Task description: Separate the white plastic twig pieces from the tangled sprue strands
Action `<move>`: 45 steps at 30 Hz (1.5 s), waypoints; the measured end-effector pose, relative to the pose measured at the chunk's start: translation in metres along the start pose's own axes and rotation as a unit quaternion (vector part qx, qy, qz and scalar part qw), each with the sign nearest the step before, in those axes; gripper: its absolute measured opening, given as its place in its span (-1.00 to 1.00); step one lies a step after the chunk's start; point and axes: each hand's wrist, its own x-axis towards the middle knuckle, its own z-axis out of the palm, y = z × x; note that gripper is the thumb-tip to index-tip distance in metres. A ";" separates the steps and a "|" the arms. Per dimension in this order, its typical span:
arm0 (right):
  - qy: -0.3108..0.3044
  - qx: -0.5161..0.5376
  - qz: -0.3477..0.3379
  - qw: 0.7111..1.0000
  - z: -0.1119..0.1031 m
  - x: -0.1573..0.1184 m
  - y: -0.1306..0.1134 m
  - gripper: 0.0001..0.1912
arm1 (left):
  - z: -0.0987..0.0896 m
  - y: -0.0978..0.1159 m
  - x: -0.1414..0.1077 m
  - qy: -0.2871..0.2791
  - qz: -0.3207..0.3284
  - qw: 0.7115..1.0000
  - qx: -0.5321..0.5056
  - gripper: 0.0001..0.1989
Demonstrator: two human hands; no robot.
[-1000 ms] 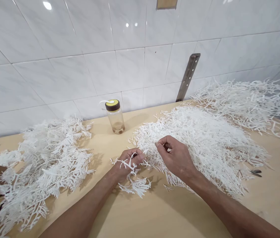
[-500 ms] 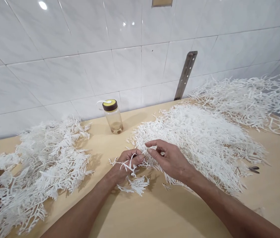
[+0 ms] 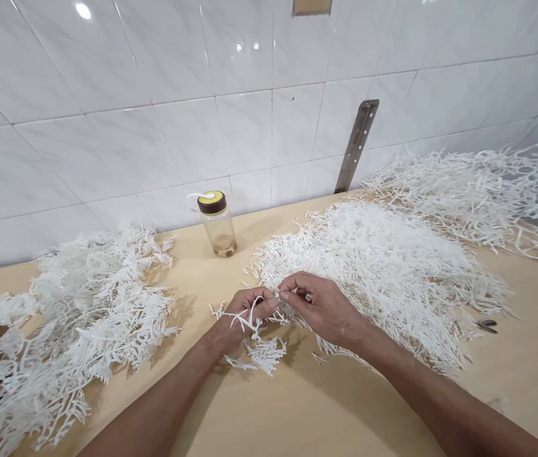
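My left hand (image 3: 250, 311) is closed around a white branching plastic sprig (image 3: 250, 324), whose stem and twigs stick out over the wrist. Its feathery end (image 3: 266, 355) hangs just under the palm. Thumb and forefinger of my right hand (image 3: 319, 304) pinch together right at the left fingertips; what lies between them is too small to make out. Behind and beside the right hand spreads a large pile of short white plastic pieces (image 3: 383, 266). A few loose bits (image 3: 321, 359) lie on the table below the hands.
A heap of white branching sprigs (image 3: 92, 317) covers the table's left side. Long bare white stems (image 3: 469, 190) lie at the back right. A lidded clear bottle (image 3: 221, 231) stands near the tiled wall (image 3: 174, 139). A small dark object (image 3: 486, 325) lies at right; a metal bracket (image 3: 357, 146) leans behind.
My right thumb and forefinger, apart before, have closed into a pinch and come slightly left to meet the left fingertips. The left hand has stayed in place with the sprig.
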 end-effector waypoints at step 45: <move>0.062 -0.145 -0.033 0.987 0.001 0.000 0.002 -0.77 | 0.002 0.005 -0.003 -0.055 -0.008 0.996 0.076 -0.60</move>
